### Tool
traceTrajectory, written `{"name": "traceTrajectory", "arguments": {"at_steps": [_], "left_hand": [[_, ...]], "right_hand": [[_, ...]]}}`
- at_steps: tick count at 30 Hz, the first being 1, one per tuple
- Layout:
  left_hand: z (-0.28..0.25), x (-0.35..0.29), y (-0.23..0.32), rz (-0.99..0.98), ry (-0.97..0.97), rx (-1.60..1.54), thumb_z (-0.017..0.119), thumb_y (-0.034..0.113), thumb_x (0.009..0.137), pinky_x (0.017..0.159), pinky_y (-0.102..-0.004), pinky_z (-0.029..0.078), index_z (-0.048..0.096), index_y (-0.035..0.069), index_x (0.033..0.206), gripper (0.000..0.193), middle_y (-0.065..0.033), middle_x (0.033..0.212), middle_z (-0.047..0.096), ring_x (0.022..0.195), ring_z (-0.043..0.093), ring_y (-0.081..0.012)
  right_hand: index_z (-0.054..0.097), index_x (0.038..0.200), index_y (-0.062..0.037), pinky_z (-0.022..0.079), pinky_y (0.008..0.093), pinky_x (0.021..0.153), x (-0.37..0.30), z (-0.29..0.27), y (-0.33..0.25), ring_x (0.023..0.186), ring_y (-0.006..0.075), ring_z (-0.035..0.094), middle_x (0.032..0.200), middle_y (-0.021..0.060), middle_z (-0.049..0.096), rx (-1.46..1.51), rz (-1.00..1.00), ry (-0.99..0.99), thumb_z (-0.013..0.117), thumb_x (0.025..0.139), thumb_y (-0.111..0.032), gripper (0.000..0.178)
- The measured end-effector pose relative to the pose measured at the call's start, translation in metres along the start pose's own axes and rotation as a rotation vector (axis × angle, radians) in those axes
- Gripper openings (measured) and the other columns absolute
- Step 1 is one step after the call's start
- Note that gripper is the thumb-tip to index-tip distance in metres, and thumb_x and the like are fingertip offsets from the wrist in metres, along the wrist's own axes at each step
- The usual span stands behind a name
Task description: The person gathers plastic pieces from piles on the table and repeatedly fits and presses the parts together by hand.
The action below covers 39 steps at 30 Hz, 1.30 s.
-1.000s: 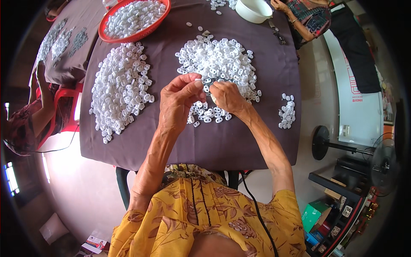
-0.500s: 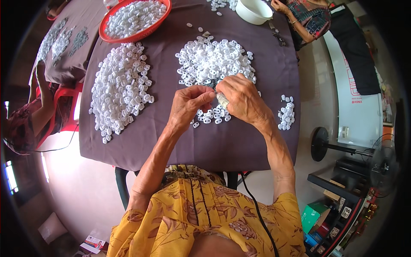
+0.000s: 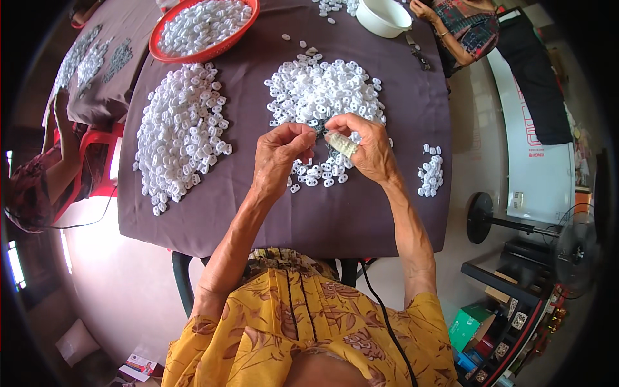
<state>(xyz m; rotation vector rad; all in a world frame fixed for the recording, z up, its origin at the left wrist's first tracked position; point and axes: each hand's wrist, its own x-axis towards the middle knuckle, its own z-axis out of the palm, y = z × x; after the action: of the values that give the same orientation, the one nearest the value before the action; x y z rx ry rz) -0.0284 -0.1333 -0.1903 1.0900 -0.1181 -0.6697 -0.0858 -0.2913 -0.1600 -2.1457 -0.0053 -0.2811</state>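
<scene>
Both my hands are close together over the near edge of a heap of small white oval pieces with two holes [image 3: 325, 87]. My left hand [image 3: 278, 156] is closed in a pinch of thumb and forefinger; whatever lies between the tips is too small to make out. Beside it, my right hand [image 3: 373, 147] has its forefinger and wrapped thumb curved with the tips slightly apart. A pale wrap [image 3: 342, 143] covers that thumb. Small dark grey pieces [image 3: 319, 125] lie between the two hands, partly hidden by the fingers. More white pieces [image 3: 319, 173] are scattered just below.
On the brown tablecloth [image 3: 251, 213] lie a larger white heap [image 3: 180, 132] at left and a small group [image 3: 430, 171] at right. A red basket [image 3: 248, 29] of white pieces and a white bowl [image 3: 383, 24] stand farther back. Other people [image 3: 467, 29] sit nearby.
My right hand has drawn slightly down and away from my left fingertips, and its forefinger and wrapped thumb have parted. My left hand stays pinched in nearly the same place.
</scene>
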Motion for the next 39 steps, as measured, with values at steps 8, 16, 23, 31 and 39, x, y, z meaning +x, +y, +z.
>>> {"name": "traceTrajectory", "arguments": {"at_steps": [8,16,23,31,39], "left_hand": [[0.006,-0.004,0.001,-0.047,-0.032,-0.05,0.062,0.011,0.081,0.057,-0.0209,0.044,0.062,0.0,0.085,0.012,-0.0032,0.074,0.06,0.061,0.053,-0.0082],[0.017,-0.012,0.021,-0.092,-0.079,-0.197,0.059,0.005,0.082,0.066,-0.0258,0.051,0.058,-0.003,0.095,0.016,-0.0082,0.083,0.063,0.07,0.06,-0.0131],[0.018,-0.017,0.025,-0.074,-0.083,-0.242,0.058,0.001,0.081,0.067,-0.0278,0.053,0.056,-0.003,0.094,0.014,-0.0113,0.085,0.062,0.073,0.062,-0.017],[0.018,-0.017,0.023,-0.074,-0.077,-0.276,0.057,0.003,0.083,0.066,-0.0272,0.053,0.055,-0.001,0.093,0.011,-0.0077,0.083,0.059,0.07,0.061,-0.0156],[0.019,-0.016,0.017,0.039,-0.012,-0.29,0.062,0.004,0.08,0.061,-0.027,0.051,0.053,0.001,0.086,0.011,-0.0069,0.078,0.06,0.067,0.06,-0.0154]], "right_hand": [[0.058,0.084,-0.0024,0.047,0.027,0.062,-0.003,0.013,-0.001,0.07,0.015,0.06,0.077,0.0065,0.062,0.11,-0.065,0.094,0.06,0.076,0.0,0.008],[0.055,0.089,0.0011,0.045,0.0243,0.078,-0.004,-0.003,-0.017,0.082,0.012,0.057,0.088,0.0065,0.059,0.374,-0.014,0.061,0.047,0.079,0.006,0.014],[0.055,0.088,0.0015,0.045,0.0251,0.078,-0.009,-0.004,-0.026,0.084,0.0122,0.056,0.089,0.0067,0.059,0.284,-0.013,0.058,0.049,0.075,0.008,0.016],[0.056,0.085,0.0002,0.047,0.0306,0.076,-0.004,-0.001,-0.031,0.085,0.022,0.059,0.085,0.0103,0.06,0.076,-0.371,0.14,0.052,0.071,0.008,0.017],[0.056,0.086,0.0013,0.046,0.0284,0.075,-0.009,0.001,-0.032,0.085,0.0191,0.058,0.088,0.0109,0.061,0.176,-0.239,0.113,0.052,0.071,0.009,0.018]]}}
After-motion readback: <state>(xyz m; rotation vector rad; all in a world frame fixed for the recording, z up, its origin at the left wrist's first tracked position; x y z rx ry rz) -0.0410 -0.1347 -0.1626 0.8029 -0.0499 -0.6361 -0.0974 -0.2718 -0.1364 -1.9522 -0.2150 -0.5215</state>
